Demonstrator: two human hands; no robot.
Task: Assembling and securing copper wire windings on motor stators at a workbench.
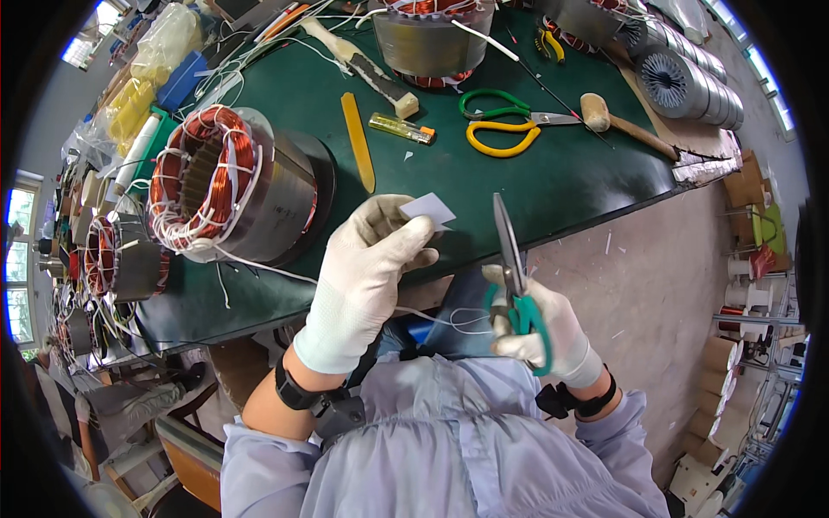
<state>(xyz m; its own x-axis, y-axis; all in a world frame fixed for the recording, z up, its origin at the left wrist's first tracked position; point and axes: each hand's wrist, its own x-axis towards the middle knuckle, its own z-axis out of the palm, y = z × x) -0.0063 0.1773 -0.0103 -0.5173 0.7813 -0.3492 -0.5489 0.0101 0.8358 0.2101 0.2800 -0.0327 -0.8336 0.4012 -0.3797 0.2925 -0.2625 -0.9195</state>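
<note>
In a white glove, my left hand (371,259) pinches a small white piece of sheet (429,210) between thumb and fingers, over the front edge of the green table (414,173). My right hand (553,328), gloved too, grips green-handled scissors (515,268). Their blades point up and away from me and look closed; the sheet is apart from them. Left of my left hand lies a motor stator (259,190) with red-copper windings tied in white cord. A white lead (268,266) runs from it behind my left wrist.
Farther back lie a yellow flat stick (357,142), a lighter (401,128), scissors with green and yellow handles (505,121), a wooden mallet (630,123) and a worn brush-like wooden tool (363,69). Another stator (432,39) stands at the back; metal cores (686,86) lie at right.
</note>
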